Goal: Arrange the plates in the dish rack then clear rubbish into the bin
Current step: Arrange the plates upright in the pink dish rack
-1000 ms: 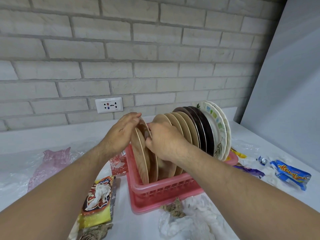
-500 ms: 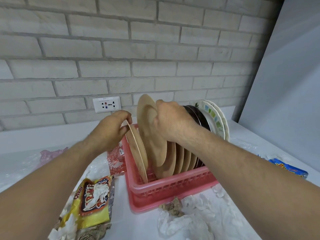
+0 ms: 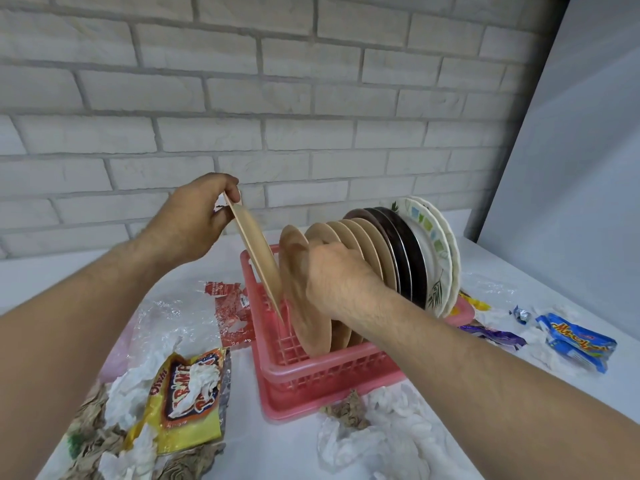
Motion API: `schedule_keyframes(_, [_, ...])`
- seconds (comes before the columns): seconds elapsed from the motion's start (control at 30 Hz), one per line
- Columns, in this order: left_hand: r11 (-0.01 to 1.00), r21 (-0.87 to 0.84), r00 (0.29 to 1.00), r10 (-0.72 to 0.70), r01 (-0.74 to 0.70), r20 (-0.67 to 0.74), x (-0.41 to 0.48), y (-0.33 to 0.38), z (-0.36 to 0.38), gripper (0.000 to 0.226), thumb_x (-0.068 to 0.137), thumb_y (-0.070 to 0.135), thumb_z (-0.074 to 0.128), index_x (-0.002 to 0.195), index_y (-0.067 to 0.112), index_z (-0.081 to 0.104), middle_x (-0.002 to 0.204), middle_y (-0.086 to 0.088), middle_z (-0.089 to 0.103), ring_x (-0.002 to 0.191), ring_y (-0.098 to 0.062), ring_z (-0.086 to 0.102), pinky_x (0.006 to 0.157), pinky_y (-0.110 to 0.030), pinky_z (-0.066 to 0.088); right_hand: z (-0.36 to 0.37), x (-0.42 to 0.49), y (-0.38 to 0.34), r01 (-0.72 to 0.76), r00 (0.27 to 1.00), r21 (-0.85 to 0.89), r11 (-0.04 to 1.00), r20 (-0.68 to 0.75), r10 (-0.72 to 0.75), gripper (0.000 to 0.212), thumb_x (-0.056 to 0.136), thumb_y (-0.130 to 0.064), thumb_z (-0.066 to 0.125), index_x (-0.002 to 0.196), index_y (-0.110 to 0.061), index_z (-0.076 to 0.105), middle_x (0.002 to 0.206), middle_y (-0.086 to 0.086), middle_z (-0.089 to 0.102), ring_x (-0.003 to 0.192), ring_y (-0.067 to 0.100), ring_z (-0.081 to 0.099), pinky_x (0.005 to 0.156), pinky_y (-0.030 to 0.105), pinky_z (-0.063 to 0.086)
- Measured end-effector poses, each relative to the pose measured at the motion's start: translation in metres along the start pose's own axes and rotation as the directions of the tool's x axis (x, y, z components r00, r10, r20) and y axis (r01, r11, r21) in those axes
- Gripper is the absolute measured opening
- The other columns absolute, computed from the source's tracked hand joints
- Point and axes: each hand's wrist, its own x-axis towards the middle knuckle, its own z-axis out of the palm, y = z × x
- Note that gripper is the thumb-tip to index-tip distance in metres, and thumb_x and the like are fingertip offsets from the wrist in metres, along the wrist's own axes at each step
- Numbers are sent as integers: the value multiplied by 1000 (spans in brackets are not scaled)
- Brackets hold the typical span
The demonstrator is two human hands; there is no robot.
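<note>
At the near end of the pink dish rack [image 3: 311, 370], the left hand [image 3: 190, 220] pinches the top rim of a tilted tan plate [image 3: 258, 254] whose lower edge sits in the rack, while the right hand [image 3: 336, 278] grasps the upright tan plate [image 3: 298, 271] just beside it.

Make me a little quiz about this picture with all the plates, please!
1. True or false: the left hand pinches the tilted tan plate by its top edge.
2. What colour is the dish rack? A blue, B pink, C green.
3. Fill the gap: the ___ hand holds the second tan plate, the one just beside the tilted plate.

Key: 1 true. 2 B. 3 right, the right hand.
</note>
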Motion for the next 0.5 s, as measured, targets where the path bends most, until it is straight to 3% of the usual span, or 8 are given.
schedule_keyframes(0.1, [1000,6,1000,0,0,2,-2,-2,0,23,89,7,59,93,27,49,123,-2,59,96,-30,57,82,-40,47,-7,1,0,-24,999,-67,997,34,26,60,80,3,65,133,-11,40,89,4,45,80,22,58,66,33,54])
schedule_keyframes(0.2, [1000,6,1000,-7,7,3,-1,-2,0,23,89,8,58,92,29,49,122,0,59,95,-26,56,80,-36,45,-14,1,1,-10,1000,-180,984,22,14,49,84,3,63,129,-6,45,73,2,31,67,17,45,48,22,36])
schedule_keyframes(0.3, [1000,3,1000,8,-8,17,1,0,2,22,89,8,58,92,28,50,122,0,59,99,-22,53,84,-35,44,-8,2,3,-56,998,-213,976,10,59,67,79,9,64,136,-6,33,93,8,48,52,16,35,39,25,26])
schedule_keyframes(0.37, [999,14,999,28,-29,35,3,4,4,23,89,8,57,92,29,48,122,0,59,102,-23,54,86,-34,43,-2,5,5,-54,998,-191,980,-20,51,73,79,10,62,143,-7,29,94,7,50,50,14,34,38,26,25])
schedule_keyframes(0.43, [998,26,997,51,-53,54,6,8,8,23,90,8,56,91,29,47,122,-2,59,106,-24,54,85,-32,41,0,3,9,-28,997,-188,982,-77,14,61,82,7,58,137,-5,37,84,7,48,50,14,36,39,25,25])
schedule_keyframes(0.5, [997,36,994,72,-75,82,6,14,12,22,90,9,55,91,30,46,122,-4,59,108,-26,54,86,-34,43,-3,1,14,61,990,-191,980,-110,-83,30,88,0,55,117,-6,52,91,11,57,62,20,49,48,26,30])
